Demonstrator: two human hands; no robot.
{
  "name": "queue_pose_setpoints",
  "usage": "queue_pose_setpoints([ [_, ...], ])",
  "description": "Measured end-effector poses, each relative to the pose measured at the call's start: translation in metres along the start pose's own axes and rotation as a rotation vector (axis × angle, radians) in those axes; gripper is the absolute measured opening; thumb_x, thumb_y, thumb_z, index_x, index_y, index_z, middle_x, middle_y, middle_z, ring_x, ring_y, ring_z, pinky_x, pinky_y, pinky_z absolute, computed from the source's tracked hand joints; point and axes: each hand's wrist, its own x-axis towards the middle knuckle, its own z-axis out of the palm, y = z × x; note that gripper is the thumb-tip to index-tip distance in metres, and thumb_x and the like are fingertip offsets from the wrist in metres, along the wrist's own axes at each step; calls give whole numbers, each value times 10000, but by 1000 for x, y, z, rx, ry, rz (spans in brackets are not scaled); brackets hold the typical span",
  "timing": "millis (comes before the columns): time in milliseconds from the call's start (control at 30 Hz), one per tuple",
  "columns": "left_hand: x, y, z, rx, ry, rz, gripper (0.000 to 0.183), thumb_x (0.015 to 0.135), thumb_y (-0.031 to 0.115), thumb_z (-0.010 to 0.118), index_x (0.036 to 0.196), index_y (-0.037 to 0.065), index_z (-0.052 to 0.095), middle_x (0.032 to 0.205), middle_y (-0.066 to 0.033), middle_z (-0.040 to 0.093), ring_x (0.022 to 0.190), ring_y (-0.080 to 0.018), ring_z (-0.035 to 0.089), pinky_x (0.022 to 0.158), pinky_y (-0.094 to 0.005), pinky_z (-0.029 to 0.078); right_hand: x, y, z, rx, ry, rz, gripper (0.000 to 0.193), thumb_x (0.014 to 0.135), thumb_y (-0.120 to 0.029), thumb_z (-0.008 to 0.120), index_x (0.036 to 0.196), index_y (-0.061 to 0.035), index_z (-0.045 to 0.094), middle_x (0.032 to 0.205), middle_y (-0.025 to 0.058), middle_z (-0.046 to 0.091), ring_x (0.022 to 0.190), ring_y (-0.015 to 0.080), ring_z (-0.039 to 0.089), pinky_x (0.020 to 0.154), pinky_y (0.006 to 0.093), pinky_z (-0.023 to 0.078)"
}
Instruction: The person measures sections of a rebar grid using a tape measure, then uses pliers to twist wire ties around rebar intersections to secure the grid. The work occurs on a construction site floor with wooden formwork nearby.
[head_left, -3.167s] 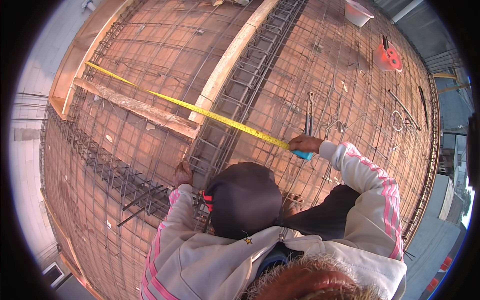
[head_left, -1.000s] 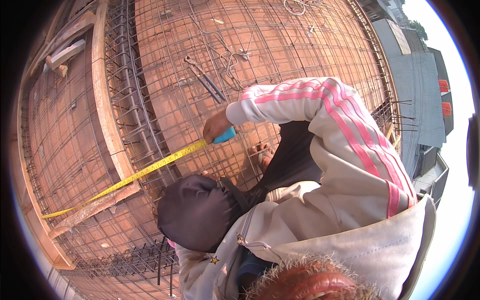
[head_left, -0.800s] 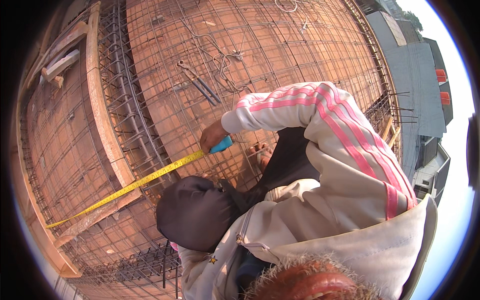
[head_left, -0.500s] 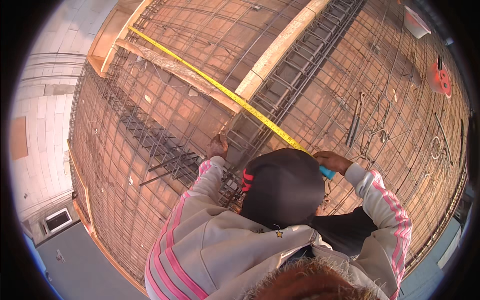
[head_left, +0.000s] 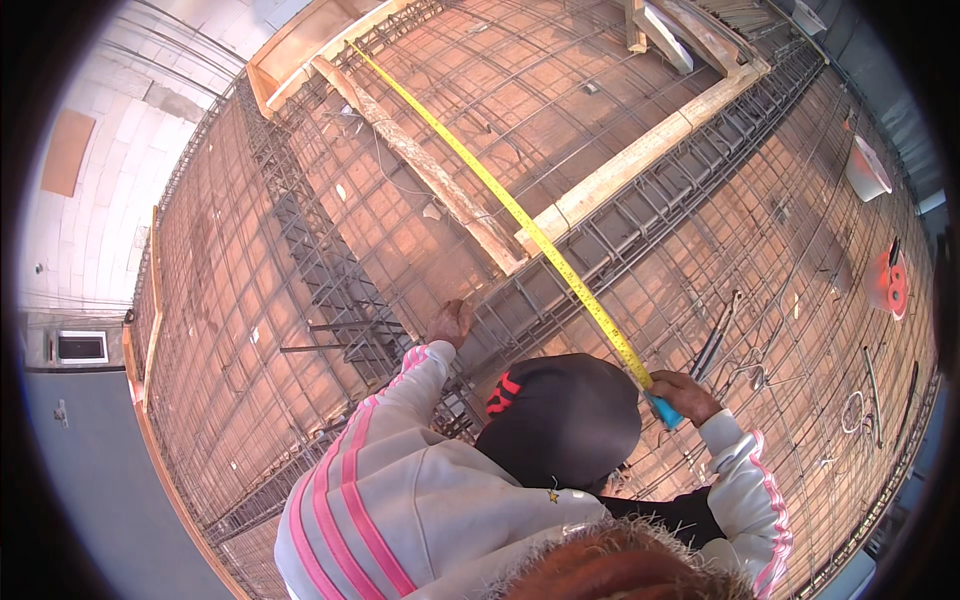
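I am crouching over the rebar mesh (head_left: 250, 330), sighting down a yellow tape measure (head_left: 500, 195) that is running from my right side toward the far corner of the slab formwork.

Right hand (head_left: 682, 395) — fingers are pressed together around the tape's blue case (head_left: 664, 410), holding it low against the mesh so the blade is lying flat and taut across the timber beam (head_left: 640, 155) and the steel beam cage (head_left: 620, 245).

Left hand (head_left: 450, 322) — it is resting on the cage near where the two cages meet, probably steadying me; I cannot tell whether the fingers are wrapping a bar or lying loose.

The blade's far end is reaching the wooden edge form (head_left: 300, 45) at the far-left corner — whether it is hooked there is too small to tell.

Loose tools (head_left: 715, 340) are lying on the mesh just beyond my right hand.
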Motion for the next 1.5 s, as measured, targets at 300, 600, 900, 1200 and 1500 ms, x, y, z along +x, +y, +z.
queue_pose_setpoints([
  [300,75,131,-47,-1077,-39,-264,461,1005,451,533,1214,50,622,1011,-115,686,864,-205,669,808,-383,526,-26,-12,0,-34,71,-93,374,935,-326,598,1137,-17,654,797,36,598,738,143,578,684,310,484],
  [600,165,214,-79,-1680,59,-325,297,1037,305,494,1172,42,519,963,-142,637,819,-261,636,811,-402,537,-52,18,-8,-216,136,-132,498,947,-423,585,1271,-47,625,1175,156,639,1119,272,594,987,374,446],
  [900,59,259,-70,-1504,-191,14,133,960,151,612,1013,38,658,910,-56,693,822,-165,662,761,-309,536,-43,-7,-9,-195,112,-181,599,917,-459,594,1377,-82,532,1253,168,605,1185,285,566,1040,381,416],
  [1200,69,282,-99,-1715,-463,-61,365,966,392,630,1118,60,620,930,-74,677,854,-211,667,753,-334,542,-34,-4,0,-237,106,-162,601,906,-503,583,1368,-122,534,1295,177,570,1211,323,552,1052,416,410],
  [1500,9,299,-47,-1185,-1121,72,375,1016,341,566,1188,15,639,1059,-112,686,959,-226,669,903,-388,531,-29,-1,9,-88,167,-50,789,861,-635,536,1483,-173,390,1398,200,504,1316,360,472,1095,458,374],
])
